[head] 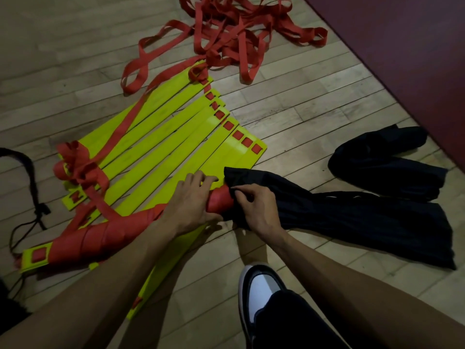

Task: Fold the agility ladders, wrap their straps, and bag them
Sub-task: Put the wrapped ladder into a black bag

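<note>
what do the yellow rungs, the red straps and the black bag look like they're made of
Yellow rungs: likely rigid plastic, flat, smooth, slightly glossy. Red straps: woven fabric webbing, matte, lying in limp loops. Black bag: thin cloth, possibly nylon, crumpled in soft folds.

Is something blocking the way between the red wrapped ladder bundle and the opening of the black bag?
Nothing visible does. The left hand holds the red strap-wrapped ladder bundle, and its end already meets the black fabric bag, whose edge the right hand pinches.
</note>
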Available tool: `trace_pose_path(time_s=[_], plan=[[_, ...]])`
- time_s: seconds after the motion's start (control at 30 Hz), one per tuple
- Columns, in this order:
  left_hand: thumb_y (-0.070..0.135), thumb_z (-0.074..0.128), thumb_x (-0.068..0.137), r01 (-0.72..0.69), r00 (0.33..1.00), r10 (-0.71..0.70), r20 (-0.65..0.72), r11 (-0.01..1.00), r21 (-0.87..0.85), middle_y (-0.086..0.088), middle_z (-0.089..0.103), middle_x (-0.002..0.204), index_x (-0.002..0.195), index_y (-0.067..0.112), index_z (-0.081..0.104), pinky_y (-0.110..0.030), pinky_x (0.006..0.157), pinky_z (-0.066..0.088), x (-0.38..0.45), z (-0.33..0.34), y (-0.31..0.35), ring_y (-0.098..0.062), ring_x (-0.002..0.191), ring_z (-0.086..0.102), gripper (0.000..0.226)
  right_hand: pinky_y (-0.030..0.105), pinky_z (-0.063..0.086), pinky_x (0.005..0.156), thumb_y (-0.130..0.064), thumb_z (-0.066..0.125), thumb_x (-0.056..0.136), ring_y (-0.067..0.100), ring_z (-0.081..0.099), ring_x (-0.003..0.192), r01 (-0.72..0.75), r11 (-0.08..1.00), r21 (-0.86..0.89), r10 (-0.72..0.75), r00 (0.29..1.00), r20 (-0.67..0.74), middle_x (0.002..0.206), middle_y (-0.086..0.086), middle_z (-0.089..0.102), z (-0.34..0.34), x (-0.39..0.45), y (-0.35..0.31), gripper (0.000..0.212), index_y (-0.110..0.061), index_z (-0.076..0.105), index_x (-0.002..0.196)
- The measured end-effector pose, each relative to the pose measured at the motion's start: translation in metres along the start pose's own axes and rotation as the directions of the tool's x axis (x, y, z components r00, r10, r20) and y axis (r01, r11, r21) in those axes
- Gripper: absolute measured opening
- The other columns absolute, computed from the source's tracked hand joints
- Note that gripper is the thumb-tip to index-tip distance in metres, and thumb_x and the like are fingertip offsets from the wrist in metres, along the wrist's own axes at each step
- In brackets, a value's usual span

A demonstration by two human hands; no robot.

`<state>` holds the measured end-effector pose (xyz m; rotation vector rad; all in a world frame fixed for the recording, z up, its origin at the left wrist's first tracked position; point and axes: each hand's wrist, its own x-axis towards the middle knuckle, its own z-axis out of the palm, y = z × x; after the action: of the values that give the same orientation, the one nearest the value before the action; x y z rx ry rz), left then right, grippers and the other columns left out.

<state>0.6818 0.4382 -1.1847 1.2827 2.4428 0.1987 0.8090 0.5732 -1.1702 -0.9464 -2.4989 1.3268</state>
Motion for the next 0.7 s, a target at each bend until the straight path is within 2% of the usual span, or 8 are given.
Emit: trace_pose_path(time_s=[0.1, 0.2, 0.33, 0.4, 0.47, 0.57, 0.63, 0.7], plan=[[0.066, 0.072, 0.076, 0.038, 0.996, -0.046, 0.077, 0.994, 0.102, -0.006, 0.048, 0.126, 0.138, 0.02, 0.043, -0.038, 0.091, 0.046, -0.013, 0.0, -0.009, -0.025, 0.114, 0.047, 0.083, 0.022, 0.048, 0.089, -0.017, 0.06, 0.097, 0.009, 0.063, 0.1, 0.018, 0.999, 0.038, -0.019, 0.999, 0.05, 0.11, 0.001, 0.074, 0.004, 0.001, -0.006, 0.022, -0.013, 0.076, 0.112], [0.053, 0.073, 0.083, 0.01, 0.997, -0.014, 0.075, 0.998, 0.055, -0.007, 0.052, 0.114, 0.126, 0.016, 0.051, -0.036, 0.08, 0.045, -0.009, -0.002, -0.002, -0.026, 0.106, 0.049, 0.06, 0.02, 0.047, 0.082, -0.017, 0.059, 0.098, 0.009, 0.064, 0.094, 0.109, 0.994, 0.004, -0.109, 0.986, 0.123, 0.106, 0.001, 0.074, 0.011, -0.003, -0.016, 0.022, -0.015, 0.076, 0.112], [0.026, 0.068, 0.086, 0.001, 1.0, -0.001, -0.021, 1.0, -0.006, -0.008, 0.051, 0.103, 0.106, 0.011, 0.054, -0.033, 0.065, 0.031, 0.01, -0.006, 0.02, -0.028, 0.1, 0.051, 0.029, 0.025, 0.046, 0.072, -0.016, 0.058, 0.098, 0.012, 0.062, 0.081, 0.142, 0.989, -0.035, -0.142, 0.99, 0.015, 0.094, 0.003, 0.072, 0.018, -0.012, -0.022, 0.02, -0.012, 0.077, 0.102], [0.028, 0.068, 0.086, -0.004, 1.0, 0.004, -0.023, 1.0, -0.023, -0.008, 0.052, 0.107, 0.112, 0.011, 0.053, -0.033, 0.067, 0.033, 0.018, -0.002, 0.026, -0.028, 0.103, 0.051, 0.034, 0.027, 0.048, 0.077, -0.014, 0.058, 0.097, 0.011, 0.063, 0.085, 0.119, 0.992, -0.04, -0.12, 0.992, -0.025, 0.097, 0.003, 0.074, 0.012, -0.008, -0.017, 0.02, -0.011, 0.077, 0.103], [0.04, 0.073, 0.083, -0.018, 1.0, 0.018, 0.007, 0.999, -0.041, -0.006, 0.05, 0.116, 0.126, 0.014, 0.05, -0.033, 0.073, 0.039, 0.019, 0.004, 0.026, -0.027, 0.108, 0.049, 0.056, 0.029, 0.05, 0.086, -0.014, 0.059, 0.096, 0.011, 0.065, 0.094, 0.096, 0.993, -0.064, -0.096, 0.995, 0.004, 0.106, 0.004, 0.075, 0.004, -0.004, -0.01, 0.022, -0.011, 0.075, 0.112], [0.059, 0.078, 0.073, -0.043, 0.999, 0.043, 0.004, 0.999, -0.006, -0.005, 0.045, 0.124, 0.14, 0.019, 0.041, -0.038, 0.084, 0.044, 0.008, 0.008, 0.014, -0.026, 0.111, 0.046, 0.086, 0.019, 0.044, 0.094, -0.015, 0.058, 0.097, 0.014, 0.063, 0.11, 0.035, 0.998, -0.059, -0.037, 0.999, -0.024, 0.12, 0.005, 0.071, -0.002, -0.002, -0.001, 0.029, -0.01, 0.069, 0.124], [0.065, 0.075, 0.072, -0.036, 0.999, 0.037, -0.005, 0.994, 0.104, -0.006, 0.044, 0.125, 0.143, 0.022, 0.038, -0.039, 0.083, 0.046, -0.002, 0.008, 0.003, -0.026, 0.11, 0.047, 0.091, 0.016, 0.04, 0.093, -0.015, 0.056, 0.099, 0.016, 0.062, 0.114, 0.008, 0.999, -0.041, -0.01, 0.998, -0.058, 0.124, 0.006, 0.069, -0.001, 0.0, -0.001, 0.031, -0.009, 0.067, 0.127], [0.061, 0.072, 0.078, -0.034, 0.999, 0.03, 0.029, 0.989, 0.146, -0.005, 0.047, 0.126, 0.144, 0.023, 0.037, -0.037, 0.082, 0.048, -0.011, 0.007, -0.005, -0.025, 0.11, 0.049, 0.083, 0.016, 0.038, 0.09, -0.016, 0.053, 0.101, 0.015, 0.061, 0.111, 0.023, 0.999, -0.037, -0.024, 0.999, -0.045, 0.121, 0.006, 0.069, 0.002, 0.001, -0.005, 0.03, -0.01, 0.068, 0.125]])
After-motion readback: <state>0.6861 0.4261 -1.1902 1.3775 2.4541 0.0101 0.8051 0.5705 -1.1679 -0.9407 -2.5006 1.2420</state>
